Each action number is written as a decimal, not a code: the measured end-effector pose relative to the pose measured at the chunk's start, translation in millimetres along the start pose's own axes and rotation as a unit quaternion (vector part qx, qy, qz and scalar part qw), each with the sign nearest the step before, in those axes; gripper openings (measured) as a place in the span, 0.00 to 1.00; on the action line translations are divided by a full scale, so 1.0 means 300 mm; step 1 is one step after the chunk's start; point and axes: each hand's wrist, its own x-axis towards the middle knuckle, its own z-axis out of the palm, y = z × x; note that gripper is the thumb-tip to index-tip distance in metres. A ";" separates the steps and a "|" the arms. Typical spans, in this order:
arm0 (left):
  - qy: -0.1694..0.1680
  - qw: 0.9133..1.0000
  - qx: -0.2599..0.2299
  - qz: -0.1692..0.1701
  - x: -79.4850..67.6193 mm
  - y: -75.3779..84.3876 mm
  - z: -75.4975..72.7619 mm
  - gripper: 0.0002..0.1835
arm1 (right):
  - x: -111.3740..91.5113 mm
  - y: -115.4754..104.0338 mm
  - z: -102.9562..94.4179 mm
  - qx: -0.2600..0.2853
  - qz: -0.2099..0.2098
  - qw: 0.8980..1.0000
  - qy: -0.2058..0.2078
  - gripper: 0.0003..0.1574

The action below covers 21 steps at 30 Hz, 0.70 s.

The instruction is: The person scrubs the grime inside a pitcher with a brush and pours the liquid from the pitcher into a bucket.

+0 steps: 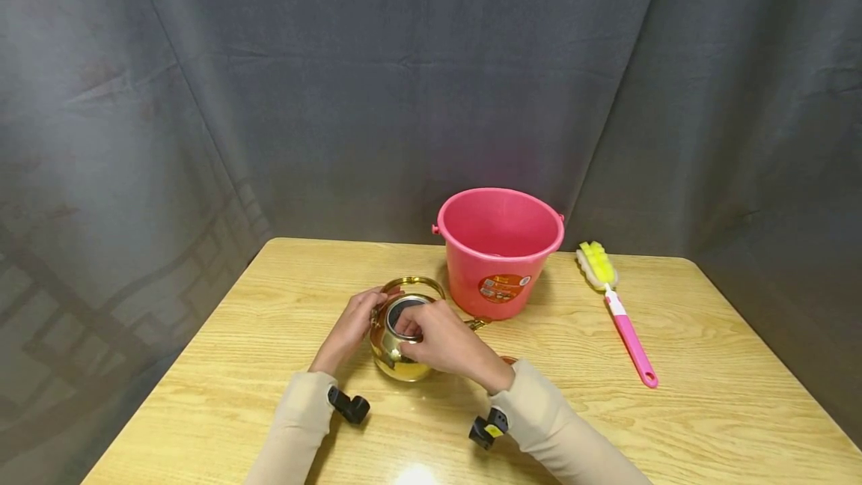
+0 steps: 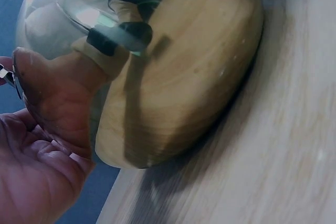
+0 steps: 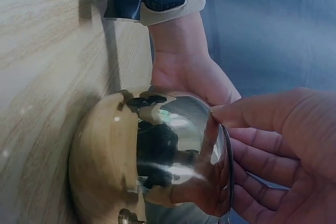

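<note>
A shiny gold kettle (image 1: 397,365) stands lidless on the wooden table, its arched handle (image 1: 416,281) tipped to the far side and its spout (image 1: 478,323) pointing right. My left hand (image 1: 346,331) holds the kettle's left side near the handle's base. At the mouth, my right hand (image 1: 447,339) dips its fingers over the rim, while the thumb (image 3: 226,115) presses the outer wall close to the rim, as the right wrist view shows. The fingertips inside are hidden. Reflections of both arms show on the polished body (image 2: 178,103).
Behind the kettle stands a pink bucket (image 1: 465,279) with an orange label. Off to the right lies a bottle brush (image 1: 629,339) with a yellow and white sponge head. A small reddish-brown edge (image 1: 509,359) peeks out behind my right wrist. Grey curtains hang around the table.
</note>
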 end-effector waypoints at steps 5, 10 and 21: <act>-0.011 1.000 -0.001 0.007 0.003 -0.005 -0.004 0.24 | -0.004 0.004 0.003 -0.011 -0.017 1.000 0.011 0.06; -0.018 1.000 -0.006 0.013 0.006 -0.004 -0.005 0.24 | -0.007 0.004 0.003 -0.013 -0.030 0.999 0.023 0.07; -0.021 1.000 0.002 0.015 0.003 -0.003 -0.004 0.24 | -0.015 0.008 0.001 -0.007 -0.034 0.998 0.044 0.10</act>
